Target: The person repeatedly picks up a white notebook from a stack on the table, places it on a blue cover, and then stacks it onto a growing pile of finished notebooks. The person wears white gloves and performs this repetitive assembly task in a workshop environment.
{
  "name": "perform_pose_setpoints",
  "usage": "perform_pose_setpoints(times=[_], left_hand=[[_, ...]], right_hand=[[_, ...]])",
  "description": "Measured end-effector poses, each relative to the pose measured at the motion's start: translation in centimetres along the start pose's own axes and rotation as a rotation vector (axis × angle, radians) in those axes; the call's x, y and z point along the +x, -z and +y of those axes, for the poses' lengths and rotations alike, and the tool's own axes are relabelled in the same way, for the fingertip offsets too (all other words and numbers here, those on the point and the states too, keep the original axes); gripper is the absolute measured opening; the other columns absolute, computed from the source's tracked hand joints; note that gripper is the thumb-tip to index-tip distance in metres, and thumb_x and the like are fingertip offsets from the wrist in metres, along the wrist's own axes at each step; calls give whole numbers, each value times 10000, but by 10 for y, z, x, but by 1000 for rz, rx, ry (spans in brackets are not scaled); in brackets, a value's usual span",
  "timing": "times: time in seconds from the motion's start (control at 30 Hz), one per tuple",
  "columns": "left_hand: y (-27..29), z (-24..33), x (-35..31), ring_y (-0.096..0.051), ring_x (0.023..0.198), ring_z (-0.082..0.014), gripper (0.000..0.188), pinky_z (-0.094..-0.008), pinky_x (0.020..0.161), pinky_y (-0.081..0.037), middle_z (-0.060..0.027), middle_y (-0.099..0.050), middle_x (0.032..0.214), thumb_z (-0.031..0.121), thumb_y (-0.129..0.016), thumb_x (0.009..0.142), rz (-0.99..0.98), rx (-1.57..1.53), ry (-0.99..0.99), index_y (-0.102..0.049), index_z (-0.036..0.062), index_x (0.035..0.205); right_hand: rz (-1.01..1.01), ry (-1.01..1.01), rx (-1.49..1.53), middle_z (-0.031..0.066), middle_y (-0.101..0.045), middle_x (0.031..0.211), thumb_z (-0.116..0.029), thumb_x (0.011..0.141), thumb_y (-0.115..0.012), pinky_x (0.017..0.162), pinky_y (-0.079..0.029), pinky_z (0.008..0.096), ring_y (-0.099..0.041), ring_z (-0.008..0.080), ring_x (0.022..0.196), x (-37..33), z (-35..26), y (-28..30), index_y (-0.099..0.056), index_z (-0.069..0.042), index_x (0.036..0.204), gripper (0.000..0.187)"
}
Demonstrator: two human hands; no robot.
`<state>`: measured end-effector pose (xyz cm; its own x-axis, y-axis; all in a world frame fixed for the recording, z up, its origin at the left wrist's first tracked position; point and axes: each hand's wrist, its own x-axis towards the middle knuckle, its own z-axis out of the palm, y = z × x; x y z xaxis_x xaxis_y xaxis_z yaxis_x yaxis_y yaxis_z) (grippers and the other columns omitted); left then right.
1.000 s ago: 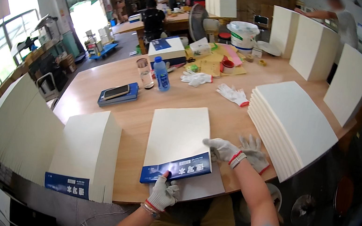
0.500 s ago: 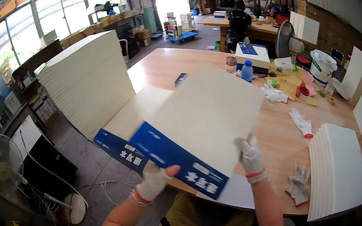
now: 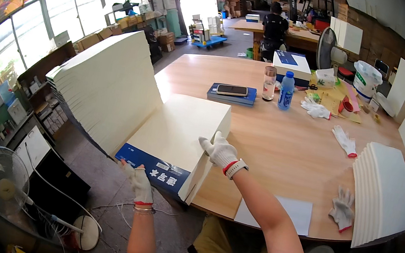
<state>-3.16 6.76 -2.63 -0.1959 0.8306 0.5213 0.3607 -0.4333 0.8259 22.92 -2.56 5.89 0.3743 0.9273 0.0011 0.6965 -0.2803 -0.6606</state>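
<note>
A low stack of large cream paper pads [image 3: 176, 122] lies at the table's left near edge, with a dark blue printed band [image 3: 153, 167] across the near end of the top one. My right hand [image 3: 221, 150], in a white knit glove, rests at the stack's right edge, fingers apart. At the near left corner, my gloved left hand [image 3: 139, 184] is by the edge of the blue band, its fingers stretched out and bare at the tips. Neither hand grips a pad.
Left stands a tall cream paper stack [image 3: 108, 85]. A phone [image 3: 232, 90] lies on blue pads beside a glass [image 3: 269, 84] and a blue bottle [image 3: 286, 91]. Loose gloves [image 3: 342, 209] and fanned white boards [image 3: 383, 192] are right. A person [image 3: 274, 29] sits beyond.
The cream pad with the blue band, held in both hands before, now lies on the low stack at the left. Both hands have let go of it; my right hand has moved left.
</note>
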Motion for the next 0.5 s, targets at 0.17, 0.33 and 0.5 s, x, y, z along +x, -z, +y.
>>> perform_pose_setpoints(times=[0.17,0.33,0.5], left_hand=[[3,15,2,-300,1377,-302,705,-369,1132,-243,-230,-226,1535,121,-511,909,-54,-281,109,-157,-47,1495],[11,78,-56,-433,1280,-330,535,-458,1100,-311,-227,-424,1393,191,-500,961,184,-21,-573,-334,8,1436],[-34,189,-135,-636,944,-331,314,-402,859,-517,-183,-644,1039,94,-607,872,-931,-862,-871,-577,38,1179]], right_hand=[[23,26,257,157,-656,976,-398,975,-518,722,-545,336,-666,238,797,-26,33,14,-411,-5,1395,585],[47,-79,760,92,-648,963,-299,971,-566,686,-530,256,-621,122,780,-145,139,63,-450,2,1363,508],[300,-212,650,110,-641,991,-207,956,-595,742,-517,265,-612,116,834,-307,185,92,-520,24,1284,408]])
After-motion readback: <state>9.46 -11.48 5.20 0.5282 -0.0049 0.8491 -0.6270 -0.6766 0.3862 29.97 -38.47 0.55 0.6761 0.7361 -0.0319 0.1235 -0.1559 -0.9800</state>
